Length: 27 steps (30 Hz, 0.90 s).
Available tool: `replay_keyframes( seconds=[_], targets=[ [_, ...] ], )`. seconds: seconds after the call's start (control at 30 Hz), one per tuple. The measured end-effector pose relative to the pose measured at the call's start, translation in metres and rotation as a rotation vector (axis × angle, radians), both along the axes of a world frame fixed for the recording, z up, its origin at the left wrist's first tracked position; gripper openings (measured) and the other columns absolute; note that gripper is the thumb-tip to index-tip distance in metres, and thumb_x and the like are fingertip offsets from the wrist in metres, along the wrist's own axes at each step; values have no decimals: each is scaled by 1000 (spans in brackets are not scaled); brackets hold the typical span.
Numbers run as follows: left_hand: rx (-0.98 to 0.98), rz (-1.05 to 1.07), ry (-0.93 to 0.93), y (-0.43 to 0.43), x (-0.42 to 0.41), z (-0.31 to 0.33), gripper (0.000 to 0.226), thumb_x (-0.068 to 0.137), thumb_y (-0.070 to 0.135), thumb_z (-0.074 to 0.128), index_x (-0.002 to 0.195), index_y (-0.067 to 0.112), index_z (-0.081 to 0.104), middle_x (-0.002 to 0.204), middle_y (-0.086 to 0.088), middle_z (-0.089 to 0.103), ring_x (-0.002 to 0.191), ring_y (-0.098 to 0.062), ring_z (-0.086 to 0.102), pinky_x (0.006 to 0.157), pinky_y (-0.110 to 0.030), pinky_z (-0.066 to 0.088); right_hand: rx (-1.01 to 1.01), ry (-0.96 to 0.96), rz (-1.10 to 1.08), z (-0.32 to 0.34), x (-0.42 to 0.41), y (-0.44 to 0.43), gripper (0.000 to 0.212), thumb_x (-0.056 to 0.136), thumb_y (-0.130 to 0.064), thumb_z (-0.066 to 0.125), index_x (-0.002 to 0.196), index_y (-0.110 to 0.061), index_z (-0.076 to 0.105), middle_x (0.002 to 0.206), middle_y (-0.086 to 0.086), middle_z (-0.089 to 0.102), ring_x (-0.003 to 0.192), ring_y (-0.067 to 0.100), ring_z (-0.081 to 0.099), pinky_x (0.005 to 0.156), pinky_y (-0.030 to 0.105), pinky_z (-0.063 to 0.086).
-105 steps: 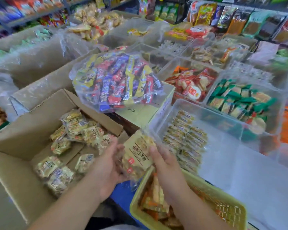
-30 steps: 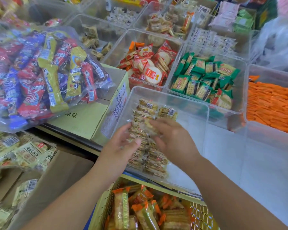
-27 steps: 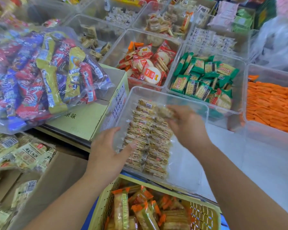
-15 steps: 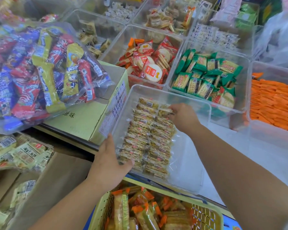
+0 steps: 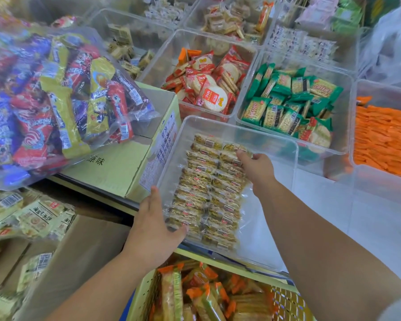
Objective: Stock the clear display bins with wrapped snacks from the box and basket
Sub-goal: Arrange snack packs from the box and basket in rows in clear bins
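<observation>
1. At the left edge I see the cardboard box (image 5: 79, 246) with pale wrapped snacks (image 5: 36, 218) in it; above it, upper left, a clear bag of red, blue and yellow sweets (image 5: 56, 100) lies on a green carton (image 5: 116, 172); all of this sits where it did half a second ago.
2. My left hand (image 5: 153, 230) is at lower centre, fingers together and pressed flat on the near left corner of the clear bin (image 5: 271, 144), thumb up along its wall; it has slid slightly right since the earlier frame.
3. Inside that bin two rows of small yellow snack packs (image 5: 206, 193) fill the left half; the right half is bare.
4. My right hand (image 5: 257, 167) reaches to the far end of the rows, fingertips pinched on the top pack; half a second ago it was at the same spot, a little higher.
5. At bottom centre is the yellow basket (image 5: 287, 304) of orange-ended packs.
6. Further right and above, neighbouring bins hold red packs (image 5: 208, 86), green packs (image 5: 289, 103) and orange sticks (image 5: 384, 140); a white counter (image 5: 357, 216) runs to the right edge.
</observation>
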<state>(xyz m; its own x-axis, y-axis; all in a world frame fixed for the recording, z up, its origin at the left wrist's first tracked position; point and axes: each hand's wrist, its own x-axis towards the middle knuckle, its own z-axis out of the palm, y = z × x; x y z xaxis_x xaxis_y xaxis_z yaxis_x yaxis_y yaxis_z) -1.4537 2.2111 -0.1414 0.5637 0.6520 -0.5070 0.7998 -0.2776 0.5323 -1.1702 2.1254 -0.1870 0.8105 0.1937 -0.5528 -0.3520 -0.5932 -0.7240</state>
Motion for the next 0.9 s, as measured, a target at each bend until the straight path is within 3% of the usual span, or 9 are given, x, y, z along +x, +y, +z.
replay_keyframes(
  seconds=[0.1, 0.2, 0.3, 0.4, 0.5, 0.6, 0.67, 0.83, 0.9],
  targets=[
    [6, -1, -4, 0, 0, 0, 125, 84, 58, 74, 158, 33, -24, 170, 10, 1, 156, -22, 13, 121, -40, 27, 100, 32, 40, -4, 2, -3, 50, 91, -40, 72, 132, -20, 52, 116, 1, 60, 81, 12, 57, 60, 28, 44],
    [8, -3, -6, 0, 1, 0, 126, 84, 58, 74, 158, 33, -25, 170, 9, 1, 156, -22, 13, 121, -39, 27, 90, -101, 170, -7, 4, -4, 26, 94, -34, 69, 113, -27, 52, 123, -1, 57, 82, 14, 57, 63, 29, 45],
    [9, -2, -16, 0, 0, -1, 126, 84, 58, 74, 157, 34, -25, 169, 10, 1, 156, -21, 13, 121, -39, 26, -69, -286, 297, -12, 4, -1, 20, 98, -33, 63, 113, -29, 51, 124, 2, 59, 84, 20, 59, 66, 28, 43],
    [9, 2, -24, 0, -1, -3, 126, 84, 57, 75, 157, 36, -25, 168, 12, 2, 155, -20, 14, 121, -38, 27, -145, -290, 328, -18, 1, 4, 31, 104, -37, 49, 134, -32, 48, 127, 8, 61, 86, 23, 60, 68, 29, 43],
    [9, 3, -33, 0, -2, -5, 126, 83, 58, 75, 156, 38, -26, 167, 14, 2, 155, -20, 15, 120, -38, 28, -146, -198, 321, -20, -4, 9, 39, 104, -46, 39, 142, -36, 42, 119, 4, 64, 84, 22, 62, 71, 34, 50],
    [10, 5, -39, 1, -3, -7, 127, 82, 58, 76, 155, 40, -26, 166, 17, 2, 154, -19, 14, 119, -39, 29, -54, -104, 238, -18, -5, 12, 50, 99, -59, 37, 142, -34, 44, 124, 1, 61, 103, 30, 63, 93, 47, 55],
    [7, 0, -38, 2, -3, -8, 127, 82, 58, 76, 155, 41, -26, 165, 18, 1, 154, -19, 14, 119, -39, 28, -14, -78, 189, -18, -5, 12, 49, 101, -59, 33, 141, -33, 45, 129, 2, 59, 110, 30, 58, 98, 47, 50],
    [15, -16, -14, 4, -1, -8, 129, 82, 60, 75, 155, 39, -28, 167, 16, 0, 155, -21, 14, 120, -40, 28, -29, -39, 78, -16, -7, 10, 52, 103, -52, 41, 146, -25, 31, 86, -2, 57, 70, 16, 54, 63, 31, 43],
    [15, -25, -1, 4, 0, -5, 128, 82, 60, 74, 156, 36, -27, 169, 12, -1, 156, -21, 14, 120, -40, 27, -34, -22, 17, -9, -10, 10, 62, 101, -51, 46, 152, -24, 24, 88, -3, 54, 68, 15, 50, 64, 32, 43]
  ],
)
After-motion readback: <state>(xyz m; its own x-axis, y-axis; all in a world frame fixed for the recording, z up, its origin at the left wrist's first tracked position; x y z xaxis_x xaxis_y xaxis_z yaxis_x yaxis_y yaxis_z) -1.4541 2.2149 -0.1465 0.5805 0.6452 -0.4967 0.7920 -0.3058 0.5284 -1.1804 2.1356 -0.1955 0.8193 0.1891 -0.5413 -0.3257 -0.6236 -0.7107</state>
